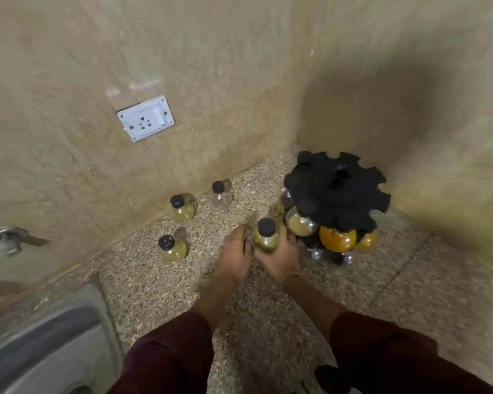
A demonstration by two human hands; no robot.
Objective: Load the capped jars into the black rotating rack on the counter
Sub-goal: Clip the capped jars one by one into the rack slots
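While both hands [261, 255] clasp one jar [265, 237] beside the partly filled rack [337, 191], three jars [172, 248] wait near the table's back edge.

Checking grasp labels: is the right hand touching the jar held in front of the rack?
Touching. The head view shows the right hand wrapped around the lower body of the held jar, its fingers overlapping the glass with no gap visible.

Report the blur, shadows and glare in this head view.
Head view: motion blur smears both hands, left and right, and the held jar; a broad dark shadow falls on the right wall behind the black rack; faint glare patches sit above the wall socket; wide-angle bending shows at the edges.
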